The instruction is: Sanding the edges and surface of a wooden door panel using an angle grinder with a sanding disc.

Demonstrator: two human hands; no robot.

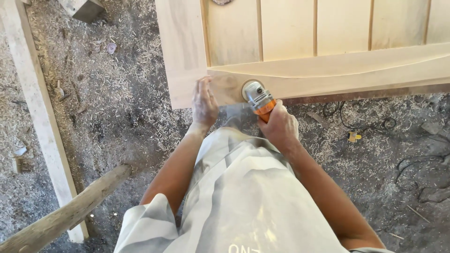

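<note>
Grinder [258, 97] clenched in right hand [280, 127], disc against door panel [328, 75] bottom rail; left hand [205, 104] flat, open, just left of it.

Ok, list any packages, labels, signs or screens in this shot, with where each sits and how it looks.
No packages, signs or screens in view.
Printed lettering: bottom edge of the picture, on the person's pale striped shirt; white characters, cut off by the frame.
Grinder: held in the right hand against the wooden panel; no label can be made out.
</note>
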